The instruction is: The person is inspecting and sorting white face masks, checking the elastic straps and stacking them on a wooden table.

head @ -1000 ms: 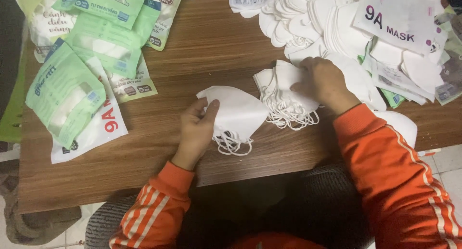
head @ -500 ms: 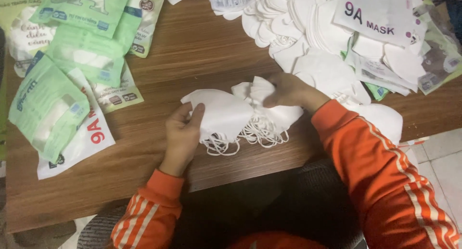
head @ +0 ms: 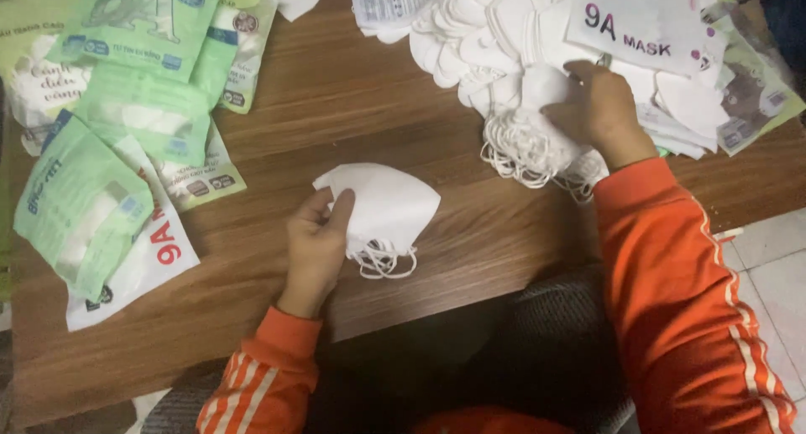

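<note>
On a wood-grain table point(head: 336, 107), the left hand point(head: 317, 243) pinches a small stack of folded white face masks point(head: 388, 207); the right hand point(head: 598, 111) grips a mask point(head: 544, 88) in the loose white pile point(head: 504, 56).

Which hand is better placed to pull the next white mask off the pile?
Probably the right hand: it already rests on the pile of loose masks at the table's far right. The left hand is occupied, its fingers pinning a small stack of folded masks near the front edge.

Right hand's fingers point(head: 561, 113) buried in the mask pile point(head: 495, 56).
</note>
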